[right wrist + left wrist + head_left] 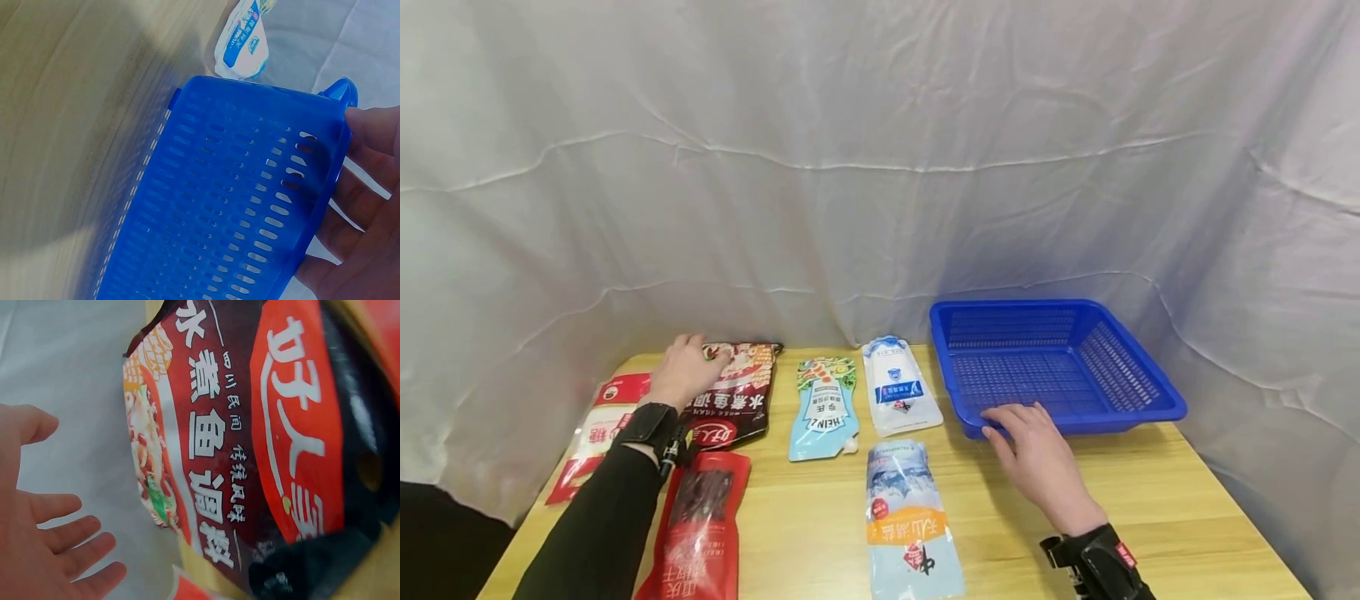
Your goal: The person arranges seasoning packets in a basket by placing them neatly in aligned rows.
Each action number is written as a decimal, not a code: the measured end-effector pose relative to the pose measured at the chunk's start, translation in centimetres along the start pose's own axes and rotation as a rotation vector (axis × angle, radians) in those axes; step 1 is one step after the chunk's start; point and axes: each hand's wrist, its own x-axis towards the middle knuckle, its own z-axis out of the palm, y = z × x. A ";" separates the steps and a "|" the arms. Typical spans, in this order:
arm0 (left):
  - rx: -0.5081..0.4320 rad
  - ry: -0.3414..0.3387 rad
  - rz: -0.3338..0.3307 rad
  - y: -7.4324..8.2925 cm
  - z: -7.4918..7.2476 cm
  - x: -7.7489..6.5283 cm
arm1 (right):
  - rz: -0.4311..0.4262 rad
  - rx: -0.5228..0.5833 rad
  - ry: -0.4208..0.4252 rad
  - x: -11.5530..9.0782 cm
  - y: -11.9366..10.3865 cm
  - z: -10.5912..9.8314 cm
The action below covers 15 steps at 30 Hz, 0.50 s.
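My left hand (688,372) is spread over a dark red seasoning packet (741,400) at the back left. In the left wrist view its fingers are apart and hold nothing, beside the packet's picture end. My right hand (1037,458) grips the near rim of a blue plastic basket (1150,414) at its left corner. The right wrist view shows the thumb at the rim and fingers reaching behind the slotted wall, partly seen through the slots. The basket stands on the table with nothing inside.
Left of the dark packet lies a red-and-white packet (597,433), and in front of it a red packet (700,533). Mid-table are a light blue Heinz pouch (825,408), a white-and-blue pouch (901,387) and a blue-orange pouch (910,525). A pale curtain (850,167) hangs behind.
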 end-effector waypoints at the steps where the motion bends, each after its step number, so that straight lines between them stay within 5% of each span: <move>1: 0.001 -0.007 -0.010 -0.2 0.1 0.3 | -0.002 0.001 0.002 0.0 0.0 0.0; 15: 0.029 -0.260 -0.150 -1.2 2.2 1.9 | -0.008 -0.004 0.013 -0.1 0.0 0.2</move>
